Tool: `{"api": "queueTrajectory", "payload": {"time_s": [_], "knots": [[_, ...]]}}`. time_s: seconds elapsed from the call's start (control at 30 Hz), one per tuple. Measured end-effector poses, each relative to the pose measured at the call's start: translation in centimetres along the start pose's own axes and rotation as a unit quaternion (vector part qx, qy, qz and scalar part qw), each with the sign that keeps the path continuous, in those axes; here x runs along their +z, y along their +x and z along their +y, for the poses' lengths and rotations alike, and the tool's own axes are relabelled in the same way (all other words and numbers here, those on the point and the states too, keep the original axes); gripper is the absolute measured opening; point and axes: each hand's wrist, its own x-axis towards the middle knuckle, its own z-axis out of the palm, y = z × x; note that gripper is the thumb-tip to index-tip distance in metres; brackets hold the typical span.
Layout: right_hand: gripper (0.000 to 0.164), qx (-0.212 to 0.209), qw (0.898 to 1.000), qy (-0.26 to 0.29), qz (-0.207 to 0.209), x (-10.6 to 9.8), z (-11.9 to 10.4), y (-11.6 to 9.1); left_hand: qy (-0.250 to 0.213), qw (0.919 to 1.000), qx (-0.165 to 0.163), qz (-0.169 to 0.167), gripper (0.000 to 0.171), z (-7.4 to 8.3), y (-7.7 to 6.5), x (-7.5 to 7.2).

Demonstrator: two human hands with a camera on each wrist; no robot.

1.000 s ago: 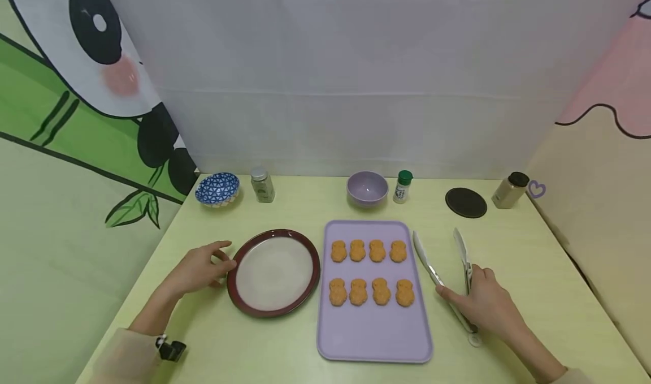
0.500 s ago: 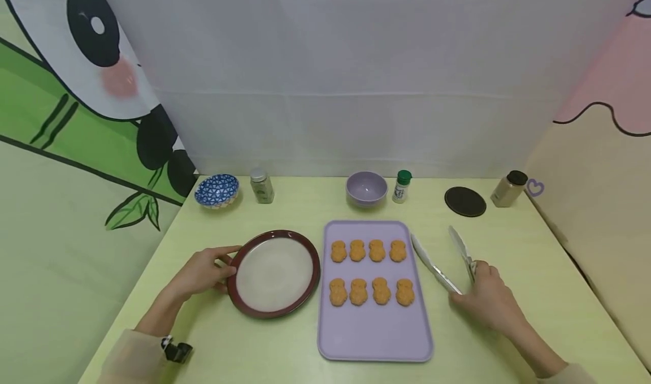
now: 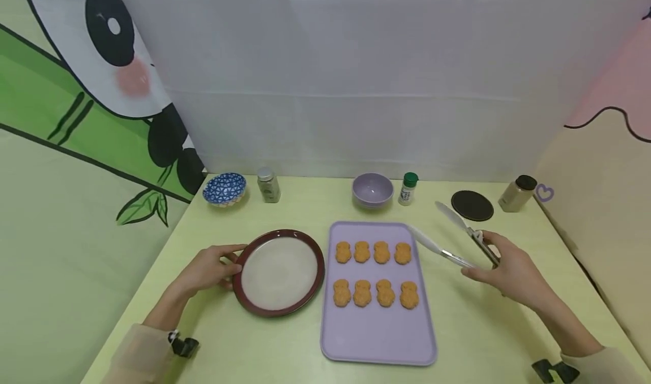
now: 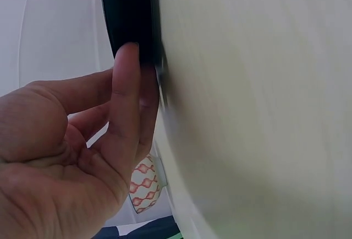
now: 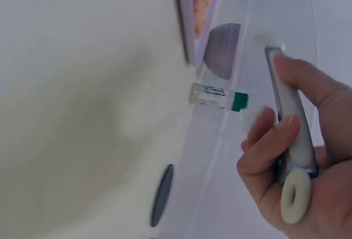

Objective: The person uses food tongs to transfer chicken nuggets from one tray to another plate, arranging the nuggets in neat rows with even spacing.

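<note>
My left hand [image 3: 211, 268] pinches the left rim of a cream plate [image 3: 278, 274] with a brown edge, which lies on the table. In the left wrist view, fingertips [image 4: 127, 57] reach under the dark edge of that plate [image 4: 126, 13]. My right hand [image 3: 516, 271] grips the tongs [image 3: 460, 259], raised over the table with their two arms spread apart and white tips pointing toward the tray. The right wrist view shows fingers and thumb around the pale handle of the tongs [image 5: 291, 107]. Two rows of bear-shaped biscuits [image 3: 385, 292] lie on a purple tray [image 3: 376, 336] between the hands.
Along the back stand a blue patterned bowl [image 3: 224, 189], a silver-capped spice jar [image 3: 268, 185], a purple bowl [image 3: 373, 190], a green-capped bottle [image 3: 408, 189], a black round coaster [image 3: 472, 205] and a black-capped jar [image 3: 517, 194]. A white curtain [image 3: 325, 90] hangs behind.
My right hand has lifted the tongs off the table and turned their tips leftward, nearer the tray. My left fingers have closed in on the plate's rim.
</note>
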Motion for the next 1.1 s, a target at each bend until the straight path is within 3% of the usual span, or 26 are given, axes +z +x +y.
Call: {"api": "queueTrajectory", "payload": {"time_s": [0.13, 0.23, 0.37, 0.53, 0.77, 0.93, 1.1], "knots": [[0.095, -0.064, 0.998, -0.018, -0.02, -0.7, -1.8, 2.0, -0.007, 0.9999, -0.007, -0.005, 0.053, -0.1, 0.3, 0.1], [0.091, -0.107, 0.992, -0.03, -0.065, -0.5, -3.3, 3.7, -0.009, 0.9999, -0.008, -0.007, 0.053, -0.1, 0.5, 0.2], [0.084, -0.158, 0.977, -0.059, -0.131, 0.7, -5.0, 5.8, -0.016, 0.9999, -0.004, -0.006, 0.052, -0.1, 0.7, 0.5], [0.077, -0.221, 0.957, -0.099, -0.158, 2.4, -7.1, 8.3, -0.022, 0.9997, -0.002, -0.004, 0.05, -0.1, 0.6, 0.6], [0.071, -0.218, 0.947, -0.113, -0.205, 3.7, -8.4, 10.9, -0.031, 0.9993, -0.021, -0.007, 0.05, -0.4, 0.4, 0.3], [0.061, -0.219, 0.941, -0.122, -0.227, 4.1, -8.5, 11.6, -0.028, 0.9993, -0.025, -0.008, 0.051, -0.5, 0.3, 0.1], [0.059, -0.217, 0.941, -0.118, -0.231, 4.3, -8.6, 12.0, -0.027, 0.9994, -0.022, 0.003, 0.05, -0.7, 0.1, 0.0]]}}
